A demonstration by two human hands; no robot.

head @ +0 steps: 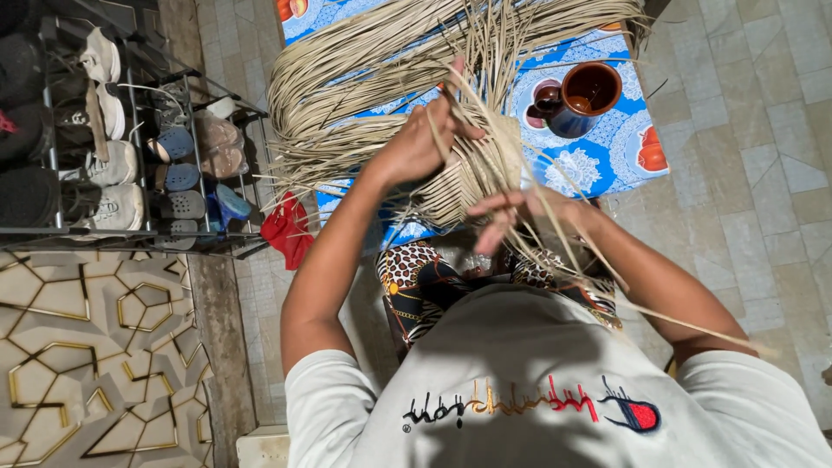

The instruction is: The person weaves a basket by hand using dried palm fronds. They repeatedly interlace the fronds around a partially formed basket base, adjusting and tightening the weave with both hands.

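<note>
Head view looks straight down on someone weaving. Furthest left stands a shoe rack (pixel 130 130) with several pairs on it (I count about five pale sneakers and some blue sandals, though the dark end is hard to read). Just right of it a red cloth (pixel 288 230) lies on the floor tiles.

Next comes the left hand (pixel 420 143), closed round a few pale strands and pinching them up against the woven piece (pixel 472 173), thumb raised. That piece sits between both hands, above the lap and at the near edge of the blue cloth (pixel 607 152). One section of it is already plaited into a tight panel; the far end is unfinished and fans out into loose ends. Behind it a big bundle of strands (pixel 381 61) (far too many to count) curves across the cloth, so by my reckoning the work is only partly done, with plenty of material left to take in.

Right hand (pixel 520 212) is lower and nearer the body, fingers spread and partly curled, with a couple of long strands running between them and trailing off over the forearm; it guides them loosely, not clamped.

Furthest right on the cloth is one brown mug (pixel 585 95).
</note>
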